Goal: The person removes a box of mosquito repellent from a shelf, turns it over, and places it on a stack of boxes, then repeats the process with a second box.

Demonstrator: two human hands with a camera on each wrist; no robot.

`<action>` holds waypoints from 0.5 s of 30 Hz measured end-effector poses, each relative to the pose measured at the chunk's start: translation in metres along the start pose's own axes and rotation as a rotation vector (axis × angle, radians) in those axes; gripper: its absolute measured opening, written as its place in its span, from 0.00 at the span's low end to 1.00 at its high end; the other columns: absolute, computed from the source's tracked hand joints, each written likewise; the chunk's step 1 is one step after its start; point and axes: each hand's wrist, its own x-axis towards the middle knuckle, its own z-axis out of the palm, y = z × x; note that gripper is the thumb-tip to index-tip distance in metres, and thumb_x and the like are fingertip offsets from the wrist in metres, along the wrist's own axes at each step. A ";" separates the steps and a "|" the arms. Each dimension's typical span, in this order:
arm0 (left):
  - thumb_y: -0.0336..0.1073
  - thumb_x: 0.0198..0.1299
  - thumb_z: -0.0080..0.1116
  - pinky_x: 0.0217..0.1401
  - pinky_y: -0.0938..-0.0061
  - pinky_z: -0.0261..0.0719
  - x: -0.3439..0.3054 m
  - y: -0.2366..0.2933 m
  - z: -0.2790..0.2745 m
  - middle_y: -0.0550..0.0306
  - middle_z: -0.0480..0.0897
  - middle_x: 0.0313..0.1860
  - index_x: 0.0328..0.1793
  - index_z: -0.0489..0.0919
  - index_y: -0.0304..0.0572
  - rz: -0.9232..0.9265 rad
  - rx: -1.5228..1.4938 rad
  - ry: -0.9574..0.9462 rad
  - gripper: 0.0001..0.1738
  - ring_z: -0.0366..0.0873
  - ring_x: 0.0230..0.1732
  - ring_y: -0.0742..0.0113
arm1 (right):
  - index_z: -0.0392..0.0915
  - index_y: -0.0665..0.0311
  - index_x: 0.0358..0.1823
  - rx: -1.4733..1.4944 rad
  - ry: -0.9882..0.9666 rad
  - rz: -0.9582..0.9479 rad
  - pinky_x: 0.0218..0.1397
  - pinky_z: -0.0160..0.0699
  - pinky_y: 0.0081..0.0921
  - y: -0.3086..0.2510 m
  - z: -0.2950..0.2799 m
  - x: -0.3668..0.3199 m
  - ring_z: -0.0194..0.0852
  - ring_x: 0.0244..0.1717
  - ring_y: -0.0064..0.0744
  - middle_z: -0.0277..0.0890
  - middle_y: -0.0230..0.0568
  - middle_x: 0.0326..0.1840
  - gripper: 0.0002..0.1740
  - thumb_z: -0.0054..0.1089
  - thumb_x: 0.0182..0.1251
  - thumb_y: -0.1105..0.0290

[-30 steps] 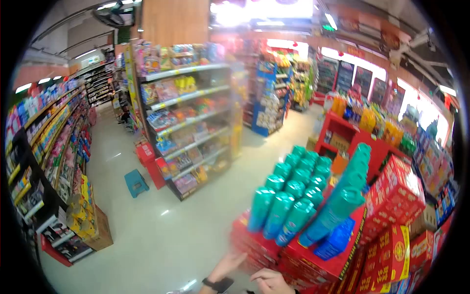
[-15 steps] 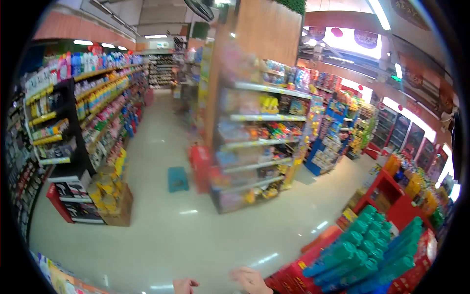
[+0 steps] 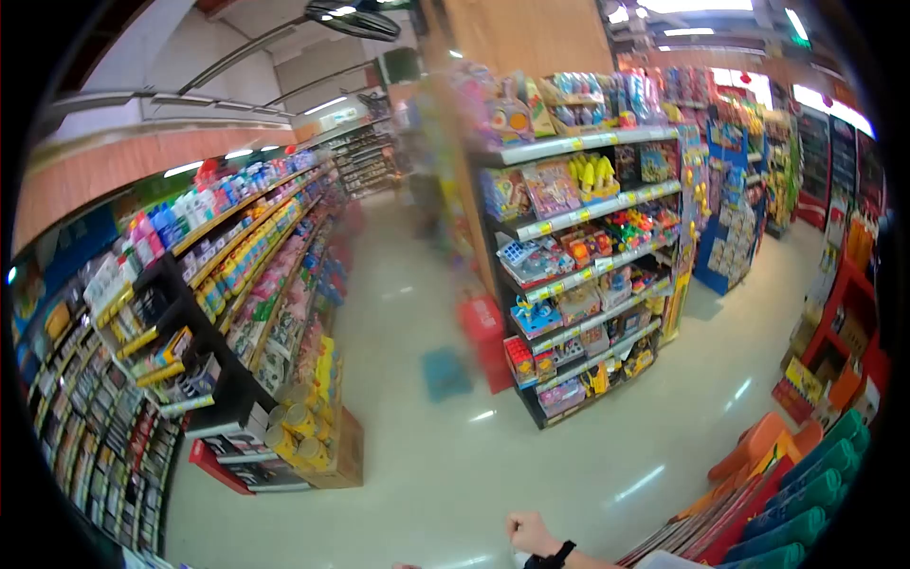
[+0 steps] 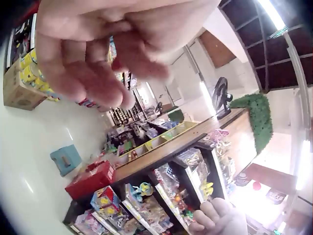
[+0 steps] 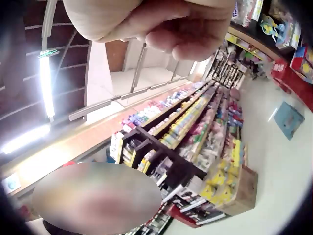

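Observation:
My right hand (image 3: 533,533), with a black band at the wrist, is low in the head view over the pale floor, its fingers loosely curled around nothing. The right wrist view shows the same hand (image 5: 190,24) across the top. Only a sliver of my left hand (image 3: 406,566) shows at the head view's bottom edge. In the left wrist view the left hand (image 4: 98,54) hangs with loosely bent fingers and holds nothing. Teal-capped cans (image 3: 801,531) stand at the lower right, beyond the right forearm.
A shelf unit of toys (image 3: 588,237) stands ahead, with a red box (image 3: 482,332) and a blue stool (image 3: 445,373) at its left side. Long shelves of bottles (image 3: 246,275) line the left. A carton with yellow tins (image 3: 346,455) ends that row. Floor (image 3: 408,446) runs between them.
The view has turned left and moved forward, so the teal-capped cans have slid to the lower right edge. The toy shelf looks nearer. My left hand has dropped almost out of the head view.

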 end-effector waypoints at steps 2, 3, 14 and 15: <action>0.40 0.64 0.49 0.53 0.66 0.75 0.028 0.026 0.011 0.51 0.82 0.46 0.47 0.82 0.37 -0.002 -0.097 -0.045 0.17 0.78 0.46 0.60 | 0.73 0.64 0.24 0.039 0.006 0.080 0.28 0.71 0.30 0.002 -0.007 0.039 0.72 0.23 0.35 0.72 0.45 0.20 0.04 0.52 0.45 0.81; 0.40 0.65 0.48 0.53 0.66 0.76 0.048 0.036 0.022 0.51 0.82 0.48 0.49 0.81 0.37 0.004 -0.162 -0.076 0.17 0.78 0.47 0.60 | 0.74 0.64 0.25 0.042 0.014 0.108 0.29 0.72 0.33 0.008 -0.018 0.061 0.73 0.23 0.39 0.71 0.48 0.20 0.05 0.52 0.46 0.80; 0.37 0.64 0.53 0.49 0.68 0.78 0.204 -0.018 0.015 0.55 0.79 0.43 0.49 0.78 0.39 -0.041 -0.118 0.000 0.12 0.76 0.41 0.62 | 0.72 0.67 0.24 0.091 0.092 0.298 0.27 0.66 0.25 0.080 -0.078 0.135 0.67 0.23 0.24 0.71 0.35 0.18 0.08 0.45 0.43 0.84; 0.37 0.64 0.53 0.48 0.68 0.78 0.215 -0.024 0.014 0.55 0.78 0.42 0.49 0.78 0.39 -0.069 -0.128 -0.003 0.12 0.75 0.41 0.63 | 0.73 0.67 0.24 0.069 0.098 0.323 0.27 0.66 0.26 0.092 -0.073 0.134 0.68 0.23 0.24 0.72 0.36 0.18 0.08 0.45 0.44 0.84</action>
